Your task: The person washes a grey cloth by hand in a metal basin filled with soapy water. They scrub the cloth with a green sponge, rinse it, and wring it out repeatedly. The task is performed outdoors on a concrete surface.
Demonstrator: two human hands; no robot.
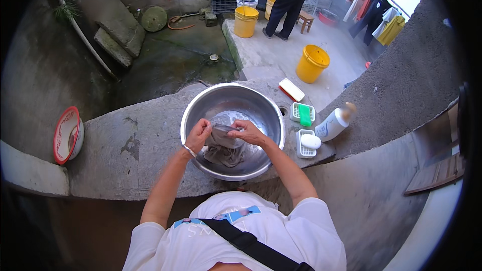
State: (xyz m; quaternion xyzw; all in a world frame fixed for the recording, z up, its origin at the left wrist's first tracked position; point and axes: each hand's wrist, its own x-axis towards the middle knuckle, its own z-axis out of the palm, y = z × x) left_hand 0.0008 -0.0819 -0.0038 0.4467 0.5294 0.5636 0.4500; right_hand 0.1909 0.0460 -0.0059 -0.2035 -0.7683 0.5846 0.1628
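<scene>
A wide stainless steel basin (273,115) stands on the concrete ledge in front of me, its bottom wet and shiny. Over it I stretch the edge of a wet grey-brown cloth (225,153) between both hands. My left hand (200,134) pinches one end; a pale band circles that wrist. Its other end is pinched in the fingers of my right hand (247,132). The rest of the cloth hangs down in folds and lies bunched in the near part of the basin. What kind of garment or cloth it is, I cannot make out.
Right of the basin are a brush (292,90), a green soap bar (304,114), a white soap bar (311,142) in a dish and a white bottle (332,124). A red-rimmed bowl (70,135) leans at left. Beyond are a yellow bucket (312,63) and another person (288,2).
</scene>
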